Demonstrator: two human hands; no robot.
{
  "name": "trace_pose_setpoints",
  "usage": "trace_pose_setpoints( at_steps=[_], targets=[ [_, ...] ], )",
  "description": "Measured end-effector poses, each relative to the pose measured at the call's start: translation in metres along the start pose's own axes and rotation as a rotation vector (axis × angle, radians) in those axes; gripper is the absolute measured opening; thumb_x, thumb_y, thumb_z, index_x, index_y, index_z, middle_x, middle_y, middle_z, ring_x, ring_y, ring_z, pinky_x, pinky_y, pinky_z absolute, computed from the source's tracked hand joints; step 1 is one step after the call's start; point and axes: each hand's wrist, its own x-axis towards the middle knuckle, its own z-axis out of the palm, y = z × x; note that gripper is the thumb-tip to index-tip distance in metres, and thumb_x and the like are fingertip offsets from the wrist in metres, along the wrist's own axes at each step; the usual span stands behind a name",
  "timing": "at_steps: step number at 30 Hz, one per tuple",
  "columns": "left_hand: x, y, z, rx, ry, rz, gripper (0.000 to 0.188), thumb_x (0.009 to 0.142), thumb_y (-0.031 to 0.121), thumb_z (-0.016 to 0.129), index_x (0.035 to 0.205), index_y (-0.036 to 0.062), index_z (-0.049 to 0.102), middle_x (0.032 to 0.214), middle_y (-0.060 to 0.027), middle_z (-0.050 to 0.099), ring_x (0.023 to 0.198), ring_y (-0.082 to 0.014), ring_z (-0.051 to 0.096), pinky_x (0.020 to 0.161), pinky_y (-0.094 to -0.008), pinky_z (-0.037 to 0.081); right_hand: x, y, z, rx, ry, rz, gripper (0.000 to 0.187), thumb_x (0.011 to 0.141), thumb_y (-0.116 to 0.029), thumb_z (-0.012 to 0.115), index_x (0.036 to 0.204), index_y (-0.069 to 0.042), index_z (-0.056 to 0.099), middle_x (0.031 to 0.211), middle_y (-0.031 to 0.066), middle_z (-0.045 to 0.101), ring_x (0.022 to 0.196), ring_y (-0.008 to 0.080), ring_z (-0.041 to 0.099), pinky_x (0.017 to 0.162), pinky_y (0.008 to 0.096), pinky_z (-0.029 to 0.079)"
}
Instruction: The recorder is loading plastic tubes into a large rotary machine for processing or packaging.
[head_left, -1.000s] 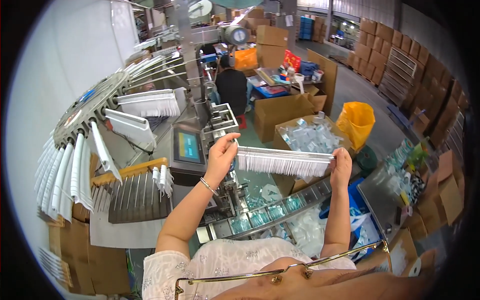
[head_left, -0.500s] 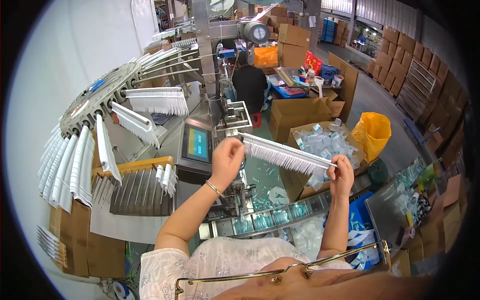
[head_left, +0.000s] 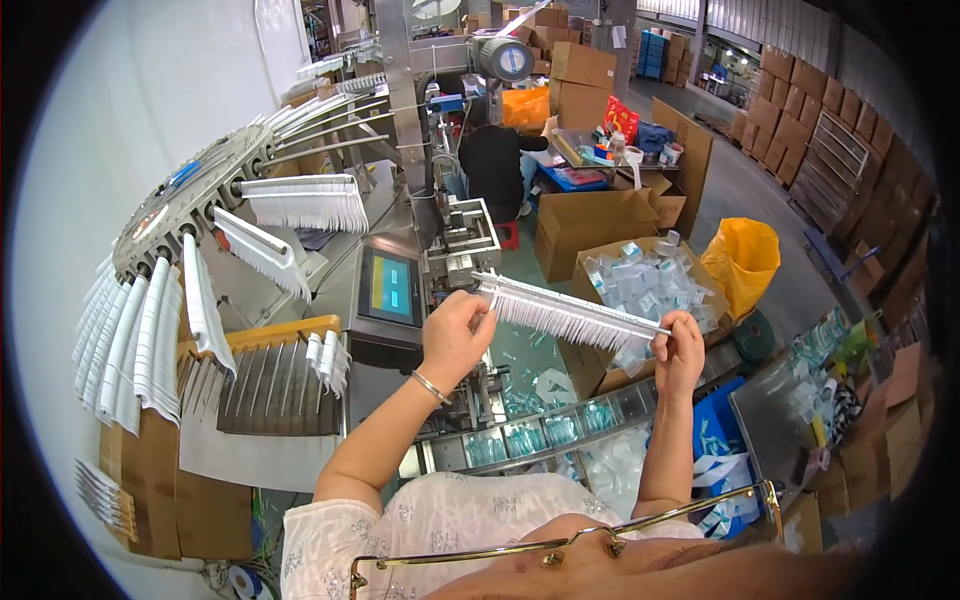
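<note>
A thin rod strung with a dense row of white hanging strips [head_left: 570, 320] stretches between my hands, its left end a little higher. At the right end, my right hand [head_left: 680, 352] is closed in a pinch on the rod. My left hand [head_left: 458, 338] is closed at the other end, thumb and fingertips on the strips just below the rod's tip. Beside my left hand is a control panel with a lit screen [head_left: 391, 286]. Left of that, a wooden-edged rack [head_left: 275, 385] holds several bare metal rods and a few white strips.
A round metal carousel [head_left: 190, 195] carries several strip-loaded rods at left. A conveyor trough [head_left: 540, 436] with teal-and-clear pieces runs before me. Beyond my right hand stand a carton of clear small boxes [head_left: 640, 285] and a yellow bag [head_left: 742, 268]. A person in black [head_left: 492, 165] sits ahead.
My left hand has come down from above the rod's left end and now pinches the strips there. My right hand keeps its hold. The person ahead now stretches an arm to the right.
</note>
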Motion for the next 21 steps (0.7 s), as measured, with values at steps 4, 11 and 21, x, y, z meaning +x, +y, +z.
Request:
trace_pose_setpoints(
  at_steps=[4,11,21],
  targets=[
    [0.004,0.011,-0.023,0.073,0.065,0.131,0.009,0.074,0.005,0.064,0.071,0.0012,0.057,0.063,-0.0056,0.05,0.052,-0.0156,0.048,0.049,-0.0273,0.037,-0.006,0.001,-0.001,-0.043,0.025,0.007,0.018,0.092,-0.016,0.046,0.089,0.0,0.054,0.062,0.0026,0.05,0.05,0.0066,0.038,0.047,0.019,0.028],
    [0.032,0.019,-0.035,0.083,-0.07,0.029,0.018,0.069,0.015,0.067,0.062,0.0036,0.055,0.06,-0.0075,0.052,0.056,-0.0241,0.053,0.052,-0.0344,0.041,-0.016,0.006,0.006,-0.037,-0.038,0.062,0.019,0.092,-0.017,0.047,0.088,0.0,0.054,0.06,0.0024,0.049,0.047,0.0058,0.037,0.044,0.0187,0.027],
    [0.017,0.006,-0.044,0.073,-0.011,-0.052,0.02,0.081,0.019,0.063,0.092,0.003,0.056,0.062,-0.0025,0.045,0.055,-0.0121,0.042,0.051,-0.0272,0.036,-0.022,0.003,0.002,-0.013,0.022,0.036,0.017,0.092,-0.017,0.046,0.089,-0.002,0.054,0.061,0.0028,0.05,0.047,0.006,0.037,0.044,0.0188,0.027]
  ],
)
